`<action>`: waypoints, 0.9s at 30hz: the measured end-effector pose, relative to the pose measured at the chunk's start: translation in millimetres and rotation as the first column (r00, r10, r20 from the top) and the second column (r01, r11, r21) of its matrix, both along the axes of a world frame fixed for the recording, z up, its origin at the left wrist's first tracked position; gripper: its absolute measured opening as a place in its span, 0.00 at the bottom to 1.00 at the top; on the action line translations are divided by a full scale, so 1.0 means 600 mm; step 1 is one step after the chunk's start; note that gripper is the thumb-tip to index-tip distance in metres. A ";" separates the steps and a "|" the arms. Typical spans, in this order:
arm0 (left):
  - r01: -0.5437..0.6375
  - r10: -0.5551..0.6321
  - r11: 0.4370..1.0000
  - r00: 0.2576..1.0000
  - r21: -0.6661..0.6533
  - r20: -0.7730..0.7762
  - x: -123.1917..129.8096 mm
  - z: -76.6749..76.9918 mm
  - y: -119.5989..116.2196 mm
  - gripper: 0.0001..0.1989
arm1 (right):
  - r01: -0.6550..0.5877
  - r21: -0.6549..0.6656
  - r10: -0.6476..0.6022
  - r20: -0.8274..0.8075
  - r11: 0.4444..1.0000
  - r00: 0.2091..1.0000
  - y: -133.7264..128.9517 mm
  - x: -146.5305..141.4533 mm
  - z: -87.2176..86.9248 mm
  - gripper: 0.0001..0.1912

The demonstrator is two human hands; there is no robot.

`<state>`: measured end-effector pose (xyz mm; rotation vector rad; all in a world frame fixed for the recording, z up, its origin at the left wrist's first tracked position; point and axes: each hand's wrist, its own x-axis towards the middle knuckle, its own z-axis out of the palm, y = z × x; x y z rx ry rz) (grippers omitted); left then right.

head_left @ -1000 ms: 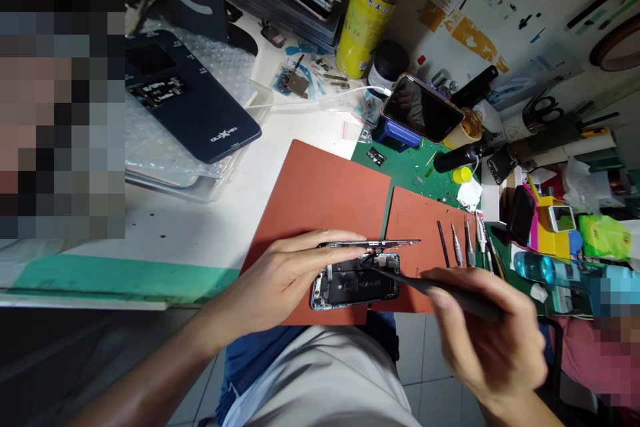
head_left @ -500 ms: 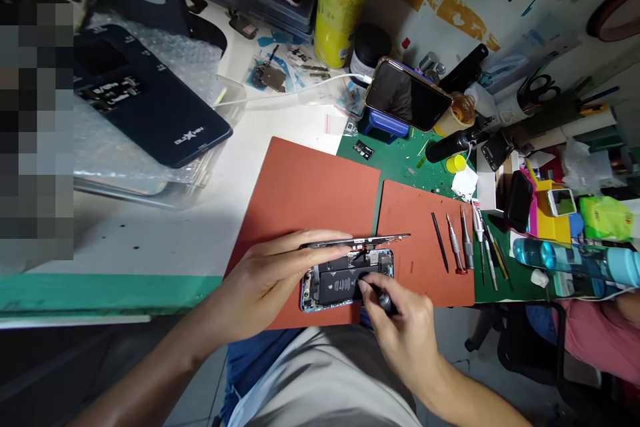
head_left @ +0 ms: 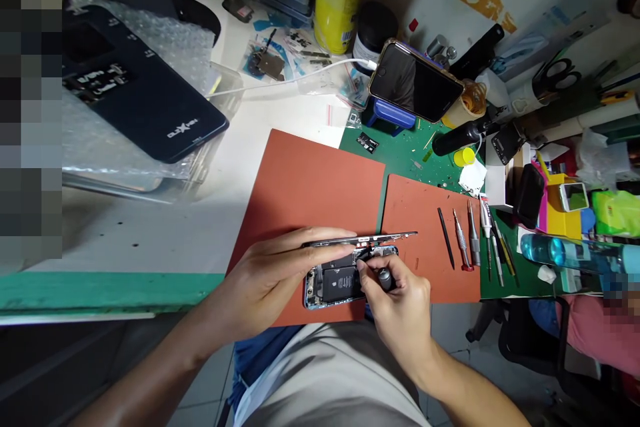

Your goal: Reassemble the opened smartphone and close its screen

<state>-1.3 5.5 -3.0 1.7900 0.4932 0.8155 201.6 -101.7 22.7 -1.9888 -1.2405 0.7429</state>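
An opened phone lies on the red-brown mat, its battery and inner parts showing. Its screen panel is raised along the far side, seen nearly edge-on. My left hand has its fingers closed around the left end of that panel. Over the right part of the phone body, my right hand pinches a dark, round-ended tool; the tool's tip is hidden by the fingers and too small to make out.
Several slim tools lie on the right mat. A phone on a blue stand, a yellow can and a black jar stand behind. A dark blue pad is at left, a bottle and a seated person at right.
My right hand has moved slightly up over the phone, from the battery's right part toward the upper right parts. My left hand still holds the raised panel. The view has shifted slightly.
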 end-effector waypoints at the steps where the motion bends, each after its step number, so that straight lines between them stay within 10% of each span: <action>1: -0.001 0.001 1.000 1.000 -0.002 -0.001 0.000 0.000 0.000 0.29 | -0.003 0.001 0.003 -0.002 1.000 1.000 0.000 0.000 0.000 0.13; 27: -0.006 0.007 0.999 1.000 0.052 -0.019 0.001 -0.001 0.001 0.30 | -0.018 -0.008 0.018 -0.013 1.000 1.000 -0.003 0.003 -0.005 0.11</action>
